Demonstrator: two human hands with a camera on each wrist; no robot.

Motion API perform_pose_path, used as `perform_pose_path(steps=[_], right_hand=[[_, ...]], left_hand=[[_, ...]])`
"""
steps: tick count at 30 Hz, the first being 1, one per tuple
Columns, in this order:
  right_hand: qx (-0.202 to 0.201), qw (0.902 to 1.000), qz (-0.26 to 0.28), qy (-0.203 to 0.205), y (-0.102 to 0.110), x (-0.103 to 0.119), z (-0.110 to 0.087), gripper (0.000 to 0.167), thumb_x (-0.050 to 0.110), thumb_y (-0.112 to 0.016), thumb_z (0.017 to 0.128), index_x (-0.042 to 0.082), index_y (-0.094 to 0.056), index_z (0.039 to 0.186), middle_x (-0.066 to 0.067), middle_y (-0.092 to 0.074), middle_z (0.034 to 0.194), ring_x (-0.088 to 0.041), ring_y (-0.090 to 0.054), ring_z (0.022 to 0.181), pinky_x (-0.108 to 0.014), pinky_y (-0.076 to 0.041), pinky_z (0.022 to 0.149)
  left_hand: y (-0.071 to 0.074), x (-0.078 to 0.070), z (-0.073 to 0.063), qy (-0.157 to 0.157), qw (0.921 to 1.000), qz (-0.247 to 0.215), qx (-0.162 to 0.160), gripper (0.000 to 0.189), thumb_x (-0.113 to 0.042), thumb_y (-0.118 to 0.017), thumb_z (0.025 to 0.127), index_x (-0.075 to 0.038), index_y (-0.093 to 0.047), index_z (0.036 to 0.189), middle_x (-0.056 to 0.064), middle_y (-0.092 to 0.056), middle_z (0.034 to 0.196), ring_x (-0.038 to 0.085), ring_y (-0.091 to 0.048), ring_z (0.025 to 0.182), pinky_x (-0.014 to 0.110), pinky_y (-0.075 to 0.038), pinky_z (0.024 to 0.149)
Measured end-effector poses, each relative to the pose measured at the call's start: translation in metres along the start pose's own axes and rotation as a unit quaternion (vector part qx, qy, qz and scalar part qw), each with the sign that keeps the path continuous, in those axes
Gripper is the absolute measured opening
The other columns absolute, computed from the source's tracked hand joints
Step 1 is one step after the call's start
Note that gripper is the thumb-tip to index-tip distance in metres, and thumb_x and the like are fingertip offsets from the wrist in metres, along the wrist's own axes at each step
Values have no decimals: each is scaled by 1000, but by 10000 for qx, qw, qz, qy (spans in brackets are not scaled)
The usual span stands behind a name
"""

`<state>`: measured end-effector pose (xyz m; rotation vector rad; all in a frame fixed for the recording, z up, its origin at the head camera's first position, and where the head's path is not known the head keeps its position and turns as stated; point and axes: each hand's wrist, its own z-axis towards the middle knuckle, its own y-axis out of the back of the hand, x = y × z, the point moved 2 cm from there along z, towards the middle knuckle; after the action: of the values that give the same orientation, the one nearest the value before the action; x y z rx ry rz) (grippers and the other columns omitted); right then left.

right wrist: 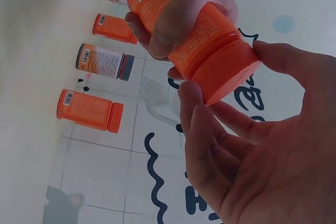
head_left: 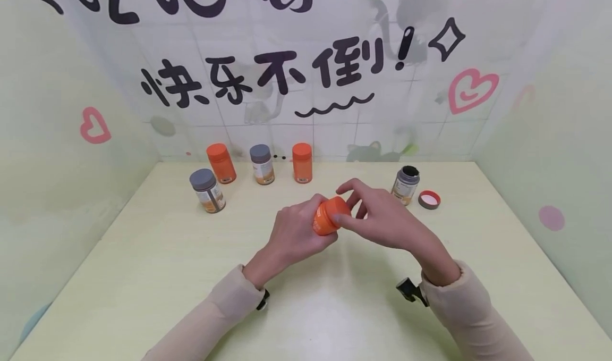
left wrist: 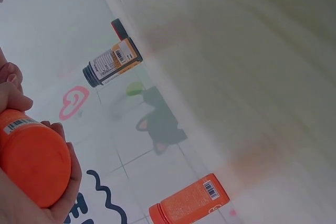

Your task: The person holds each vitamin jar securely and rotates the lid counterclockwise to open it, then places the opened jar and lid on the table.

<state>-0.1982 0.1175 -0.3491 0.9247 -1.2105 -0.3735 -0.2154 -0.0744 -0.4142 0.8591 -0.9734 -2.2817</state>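
Observation:
My left hand (head_left: 301, 225) grips the body of an orange pill bottle (head_left: 323, 223) above the middle of the table, its fingers wrapped round it. The bottle is tilted, with its orange cap (right wrist: 226, 71) toward my right hand (head_left: 387, 217). In the right wrist view, my right thumb and a fingertip pinch the cap from opposite sides, the other fingers curving below it. The cap sits on the bottle's neck. The left wrist view shows the bottle's flat orange base (left wrist: 37, 166) and the left fingers around its side.
Behind at left stand capped bottles: two grey-capped (head_left: 207, 191) (head_left: 262, 165) and two orange (head_left: 222, 164) (head_left: 302, 163). Back right, an uncapped grey bottle (head_left: 405, 186) with dark contents stands beside a loose red-rimmed cap (head_left: 429, 199). Printed walls (head_left: 334, 132) enclose the table (head_left: 143, 276).

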Motion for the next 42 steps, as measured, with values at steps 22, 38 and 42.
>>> perform_pose_path(steps=[22,38,42], right_hand=[[-165,9994,-180,-249,-3,-3,2,36,53,-65,94,25,-64,116,2,-68,82,-18,-61,66,-34,-51,59],[73,9991,-409,115,2,-1,-3,46,47,-73,91,29,-60,132,4,-71,100,-13,-66,72,-33,-54,60],[20,9983,-567,-88,2,-1,-2,52,60,-68,91,32,-58,135,4,-72,104,-12,-66,73,-32,-53,61]], left_hand=[[0,-2,-2,59,10000,-13,36,42,-26,-84,77,-14,-61,111,-5,-69,84,6,-57,64,20,-49,59],[-2,-1,-2,-34,9999,126,49,41,-26,-83,77,-14,-61,110,-5,-68,82,6,-57,63,19,-48,57],[-3,0,-1,-19,10000,86,43,41,-26,-83,78,-14,-61,110,-5,-69,83,6,-57,63,19,-49,58]])
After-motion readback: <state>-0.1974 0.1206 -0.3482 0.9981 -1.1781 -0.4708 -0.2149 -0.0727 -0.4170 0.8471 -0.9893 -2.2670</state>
